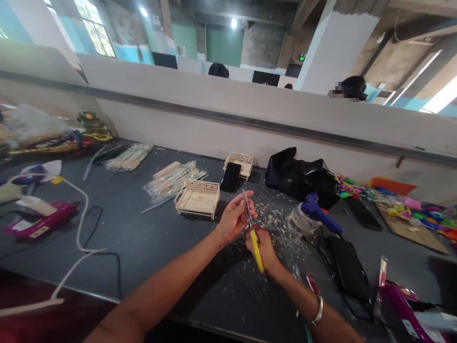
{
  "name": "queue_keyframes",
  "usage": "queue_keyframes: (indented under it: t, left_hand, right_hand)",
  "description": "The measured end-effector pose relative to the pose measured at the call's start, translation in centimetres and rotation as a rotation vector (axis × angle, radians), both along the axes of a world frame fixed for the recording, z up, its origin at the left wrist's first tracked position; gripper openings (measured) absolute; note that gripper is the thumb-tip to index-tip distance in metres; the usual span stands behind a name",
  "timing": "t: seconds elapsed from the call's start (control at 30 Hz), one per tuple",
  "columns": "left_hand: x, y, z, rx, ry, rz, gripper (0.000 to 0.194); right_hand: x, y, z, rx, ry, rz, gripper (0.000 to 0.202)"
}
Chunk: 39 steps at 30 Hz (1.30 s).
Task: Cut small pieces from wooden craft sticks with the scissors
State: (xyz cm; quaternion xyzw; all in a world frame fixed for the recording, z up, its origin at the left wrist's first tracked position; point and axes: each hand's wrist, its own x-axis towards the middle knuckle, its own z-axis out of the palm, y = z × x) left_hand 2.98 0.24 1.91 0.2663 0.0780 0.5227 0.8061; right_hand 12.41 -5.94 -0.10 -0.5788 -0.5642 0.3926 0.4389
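My right hand (pixel 264 247) is closed on a pair of scissors (pixel 256 250) with a yellow handle, their metal blades pointing away from me. Right beside the blades, my left hand (pixel 233 221) has its thumb and fingers pinched together; whatever small piece is between them is too small to make out. Pale chips (pixel 273 216) lie scattered over the dark table (pixel 143 257) around both hands. Just left of my hands stands a small wooden stick-built bench (pixel 197 199) with railings. A similar stick piece (pixel 244 164) stands farther back, behind a black phone (pixel 230 177).
Bagged wooden sticks (pixel 174 178) lie at the back left. To the right are a black bag (pixel 300 174), a blue glue gun (pixel 319 214) on a clear tub, and colourful beads (pixel 424 214). Purple devices (pixel 43 220) with cables sit at both sides. A partition (pixel 200 95) borders the back.
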Motion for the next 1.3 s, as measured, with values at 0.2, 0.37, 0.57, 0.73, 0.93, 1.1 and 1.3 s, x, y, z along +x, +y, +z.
queue_keyframes:
  t: [0.2,0.37,0.57,0.73,0.93,1.1,1.3]
  left_hand:
    - [0.3,0.2,-0.2,-0.059,0.093,0.08,0.028]
    - [0.3,0.9,-1.3,-0.213,0.16,0.118,0.011]
    - [-0.5,2.2,-2.1,-0.421,0.275,0.007,0.013]
    - [-1.5,2.5,-1.6,-0.431,0.342,-0.112,0.022]
    - [-2.4,2.1,-1.1,-0.252,0.437,-0.168,0.021]
    - [-2.8,2.1,-1.3,-0.18,0.464,-0.165,0.007]
    - [-2.9,2.3,-2.3,-0.126,0.531,-0.123,0.026]
  right_hand:
    - [0.3,0.6,-0.1,-0.001,0.002,-0.01,0.005]
    - [0.6,0.8,-0.4,-0.03,0.012,-0.009,0.009]
    - [1.2,0.1,-0.9,-0.024,0.073,-0.07,0.009]
    - [2.2,0.1,-0.4,0.154,-0.085,-0.174,0.01]
    - [2.5,0.6,-0.8,0.195,-0.181,-0.236,0.015]
    - [2.5,0.4,-1.1,0.189,-0.241,-0.236,0.012]
    - [2.8,0.4,-1.9,0.178,-0.274,-0.235,0.015]
